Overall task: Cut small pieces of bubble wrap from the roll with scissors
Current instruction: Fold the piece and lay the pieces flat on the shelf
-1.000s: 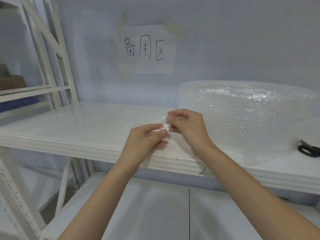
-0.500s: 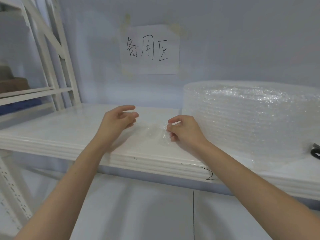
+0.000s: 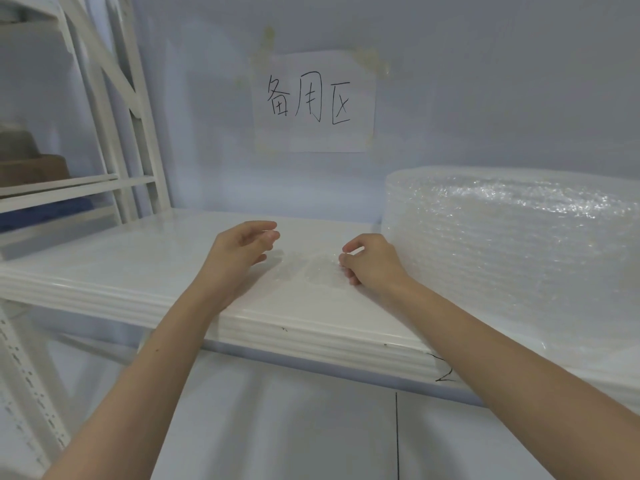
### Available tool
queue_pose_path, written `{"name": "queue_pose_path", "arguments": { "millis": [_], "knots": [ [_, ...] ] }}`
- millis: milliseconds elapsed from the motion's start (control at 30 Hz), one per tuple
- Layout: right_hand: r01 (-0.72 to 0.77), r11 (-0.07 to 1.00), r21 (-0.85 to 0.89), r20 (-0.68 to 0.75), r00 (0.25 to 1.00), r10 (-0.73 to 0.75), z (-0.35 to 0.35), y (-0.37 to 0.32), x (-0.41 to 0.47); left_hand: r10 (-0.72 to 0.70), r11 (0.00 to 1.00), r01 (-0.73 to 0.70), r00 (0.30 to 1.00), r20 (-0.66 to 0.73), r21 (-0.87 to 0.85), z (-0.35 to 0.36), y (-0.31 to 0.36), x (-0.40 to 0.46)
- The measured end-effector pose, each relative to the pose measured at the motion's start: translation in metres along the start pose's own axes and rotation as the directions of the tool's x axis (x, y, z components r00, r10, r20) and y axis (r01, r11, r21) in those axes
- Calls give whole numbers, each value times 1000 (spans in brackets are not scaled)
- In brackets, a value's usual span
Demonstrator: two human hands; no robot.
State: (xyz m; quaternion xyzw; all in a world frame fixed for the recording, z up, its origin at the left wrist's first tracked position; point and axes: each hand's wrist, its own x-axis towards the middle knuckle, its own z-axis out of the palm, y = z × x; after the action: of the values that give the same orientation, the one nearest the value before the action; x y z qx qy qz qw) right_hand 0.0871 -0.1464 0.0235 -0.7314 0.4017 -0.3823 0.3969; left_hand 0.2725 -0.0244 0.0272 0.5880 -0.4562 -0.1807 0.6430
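A large roll of clear bubble wrap (image 3: 512,258) stands on the right of the white shelf (image 3: 114,271). A small cut piece of bubble wrap (image 3: 308,271) lies flat on the shelf between my hands. My right hand (image 3: 372,266) has its fingers curled, and the thumb and forefinger pinch the piece's right edge. My left hand (image 3: 242,252) hovers just left of the piece with its fingers apart and nothing in it. No scissors are in view.
A paper sign with handwritten characters (image 3: 315,102) is taped to the wall behind. White rack uprights (image 3: 114,98) and side shelves with brown boxes (image 3: 31,168) stand at the left. A lower shelf (image 3: 277,427) lies under my forearms.
Both hands held the small piece together above the shelf edge. My left hand let go and moved left, while my right hand laid the piece flat on the shelf. The view shifted left, losing the scissors.
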Motion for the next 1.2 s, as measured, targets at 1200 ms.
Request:
{"name": "queue_pose_path", "arguments": {
  "millis": [1200],
  "knots": [
    [319, 785, -531, 209, 947, -243, -7, -6, -24, 14, 993, -18, 999, 36, 120, 1, -2, -2]
  ]
}}
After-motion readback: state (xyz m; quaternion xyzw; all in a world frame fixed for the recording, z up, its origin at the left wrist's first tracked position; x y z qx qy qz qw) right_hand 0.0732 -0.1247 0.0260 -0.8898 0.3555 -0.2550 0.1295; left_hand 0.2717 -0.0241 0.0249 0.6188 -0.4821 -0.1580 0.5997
